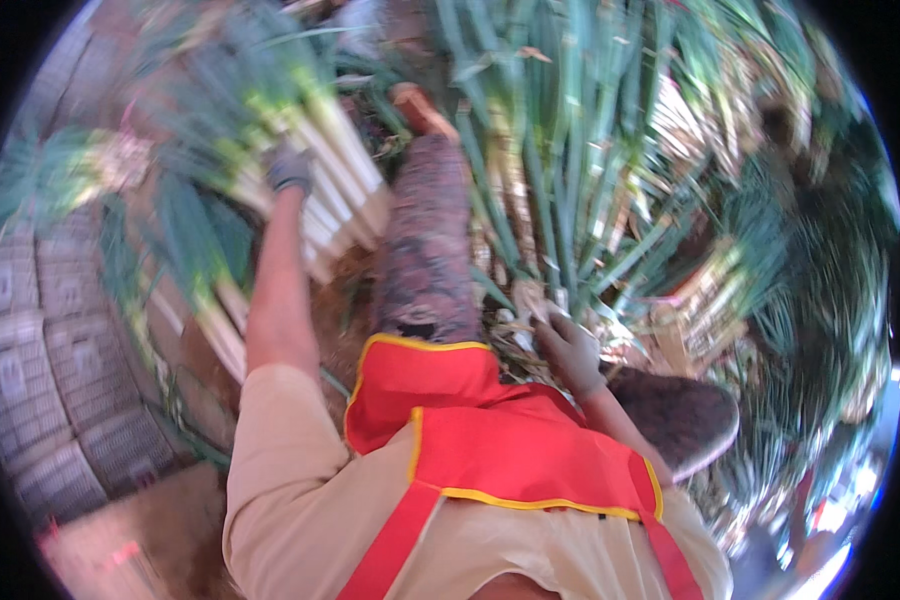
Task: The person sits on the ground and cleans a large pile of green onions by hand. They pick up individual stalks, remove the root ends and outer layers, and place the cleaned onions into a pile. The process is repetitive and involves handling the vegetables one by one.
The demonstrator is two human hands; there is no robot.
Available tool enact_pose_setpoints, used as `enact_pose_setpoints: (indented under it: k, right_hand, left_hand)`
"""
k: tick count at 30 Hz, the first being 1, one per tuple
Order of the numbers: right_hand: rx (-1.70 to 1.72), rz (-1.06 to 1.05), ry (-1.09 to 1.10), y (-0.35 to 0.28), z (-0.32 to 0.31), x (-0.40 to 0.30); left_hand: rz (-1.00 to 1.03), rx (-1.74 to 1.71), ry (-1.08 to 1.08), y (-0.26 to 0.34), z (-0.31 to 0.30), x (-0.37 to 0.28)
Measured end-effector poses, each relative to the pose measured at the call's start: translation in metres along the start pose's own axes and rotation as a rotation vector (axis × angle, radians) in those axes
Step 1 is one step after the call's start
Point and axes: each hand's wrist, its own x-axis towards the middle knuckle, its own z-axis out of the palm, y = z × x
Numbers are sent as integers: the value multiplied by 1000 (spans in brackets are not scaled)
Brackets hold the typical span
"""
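Note:
My left hand (pixel 289 169), in a grey glove, rests on a spread row of long green onions (pixel 337 180) at the upper left; blur hides whether its fingers grip any. Their white stalks point down to the right and their green leaves fan to the upper left. My right hand (pixel 570 351), also gloved, is beside my right thigh at the root end of upright, untrimmed green onions (pixel 562 165). Its fingertips touch pale roots or dry skins (pixel 531 300), and I cannot tell how firmly they hold them.
Stacked, wrapped packages (pixel 52 360) stand along the left. A few trimmed onions (pixel 221 322) lie left of my left arm. A tied bunch (pixel 124 161) is at the far left. Large heaps of onions (pixel 817 285) fill the right, and part of a person (pixel 810 551) shows at the lower right.

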Motion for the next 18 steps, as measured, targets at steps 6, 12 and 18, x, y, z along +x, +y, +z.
enact_pose_setpoints:
  k: [6,12,18]
  right_hand:
    - [-243,-123,331,40,-49,80]
    - [-127,188,868,151,-130,180]
    - [-347,515,618,217,-128,223]
  left_hand:
    - [-50,113,-58,32,-22,5]
    - [17,170,-8,15,-6,17]
    - [31,1,66,12,-23,23]
